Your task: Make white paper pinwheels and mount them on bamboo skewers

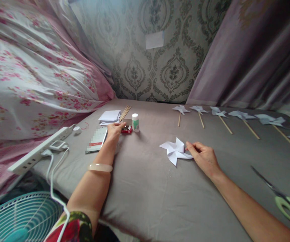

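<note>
A white paper pinwheel [175, 150] without a stick lies on the grey cloth. At its right edge, my right hand [204, 158] has thumb and fingers pinched together on a blade. Farther off to the left, my left hand [115, 130] reaches to a small red open box [127, 129] holding small metallic pieces. Its fingertips are closed together at the box's edge; whatever lies between them is hidden. Just right of the box stands a white-capped glue bottle [135, 123] with a green label.
Several finished pinwheels on sticks [243, 116] line the back right. Scissors [278, 193] with green handles lie at right. Paper sheets [109, 116], wooden sticks [125, 113] and a phone-like device [97, 140] sit at left. A power strip [41, 148] and fan [21, 218] border the left.
</note>
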`<action>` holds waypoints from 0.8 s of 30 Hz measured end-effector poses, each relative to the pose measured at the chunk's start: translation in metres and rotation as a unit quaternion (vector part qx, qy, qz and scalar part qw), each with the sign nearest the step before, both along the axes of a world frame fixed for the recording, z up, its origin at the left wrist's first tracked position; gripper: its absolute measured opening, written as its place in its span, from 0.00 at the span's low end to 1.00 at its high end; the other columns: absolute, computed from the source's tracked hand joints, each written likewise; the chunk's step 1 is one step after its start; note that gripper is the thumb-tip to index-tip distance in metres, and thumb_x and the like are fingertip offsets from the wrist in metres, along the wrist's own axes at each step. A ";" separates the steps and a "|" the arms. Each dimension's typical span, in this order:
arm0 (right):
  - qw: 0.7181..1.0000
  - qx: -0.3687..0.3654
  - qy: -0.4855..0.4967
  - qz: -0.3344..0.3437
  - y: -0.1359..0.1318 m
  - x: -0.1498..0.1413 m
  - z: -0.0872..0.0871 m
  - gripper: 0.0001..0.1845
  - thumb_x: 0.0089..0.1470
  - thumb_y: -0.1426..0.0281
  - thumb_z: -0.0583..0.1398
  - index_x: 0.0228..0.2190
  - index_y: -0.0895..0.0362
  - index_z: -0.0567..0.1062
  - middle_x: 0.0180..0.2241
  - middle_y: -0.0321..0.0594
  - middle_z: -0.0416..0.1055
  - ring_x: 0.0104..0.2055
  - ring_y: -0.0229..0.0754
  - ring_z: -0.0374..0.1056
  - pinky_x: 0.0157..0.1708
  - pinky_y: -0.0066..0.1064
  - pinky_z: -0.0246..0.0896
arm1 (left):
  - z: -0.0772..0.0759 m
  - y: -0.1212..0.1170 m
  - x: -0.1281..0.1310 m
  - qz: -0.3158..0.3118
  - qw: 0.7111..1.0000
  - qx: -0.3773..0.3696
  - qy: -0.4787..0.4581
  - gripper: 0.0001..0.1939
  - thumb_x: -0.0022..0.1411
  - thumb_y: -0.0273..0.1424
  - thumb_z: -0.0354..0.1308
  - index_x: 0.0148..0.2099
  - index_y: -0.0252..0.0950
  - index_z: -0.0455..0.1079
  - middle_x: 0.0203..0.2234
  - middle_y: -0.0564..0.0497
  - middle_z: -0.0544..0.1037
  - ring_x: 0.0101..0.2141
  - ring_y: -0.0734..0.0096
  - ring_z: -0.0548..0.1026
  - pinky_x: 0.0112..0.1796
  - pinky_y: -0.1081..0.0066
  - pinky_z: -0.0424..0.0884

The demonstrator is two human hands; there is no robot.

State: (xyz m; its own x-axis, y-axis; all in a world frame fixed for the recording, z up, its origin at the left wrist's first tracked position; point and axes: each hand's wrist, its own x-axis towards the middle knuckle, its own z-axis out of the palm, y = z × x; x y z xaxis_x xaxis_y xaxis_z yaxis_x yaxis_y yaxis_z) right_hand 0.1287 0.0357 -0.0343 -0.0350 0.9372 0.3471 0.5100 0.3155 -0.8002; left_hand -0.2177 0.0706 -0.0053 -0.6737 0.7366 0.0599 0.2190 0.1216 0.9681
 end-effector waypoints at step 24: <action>0.941 0.329 -0.074 0.012 -0.015 -0.015 0.010 0.04 0.57 0.71 0.58 0.30 0.55 0.72 0.30 0.41 0.70 0.34 0.41 0.67 0.36 0.35 0.65 | 0.029 -0.051 0.153 -0.337 0.833 0.053 -0.436 0.17 0.40 0.35 0.73 0.27 0.30 0.72 0.24 0.53 0.73 0.23 0.84 0.66 0.22 0.80 0.59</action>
State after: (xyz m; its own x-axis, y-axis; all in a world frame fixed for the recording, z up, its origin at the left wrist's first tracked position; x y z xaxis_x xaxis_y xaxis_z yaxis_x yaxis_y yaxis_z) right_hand 0.1140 0.0202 -0.0240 -0.1472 0.5193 0.8418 0.5871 0.7308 -0.3482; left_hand -0.0648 0.0193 0.0236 0.0679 0.9869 -0.1464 -0.5885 0.1582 0.7928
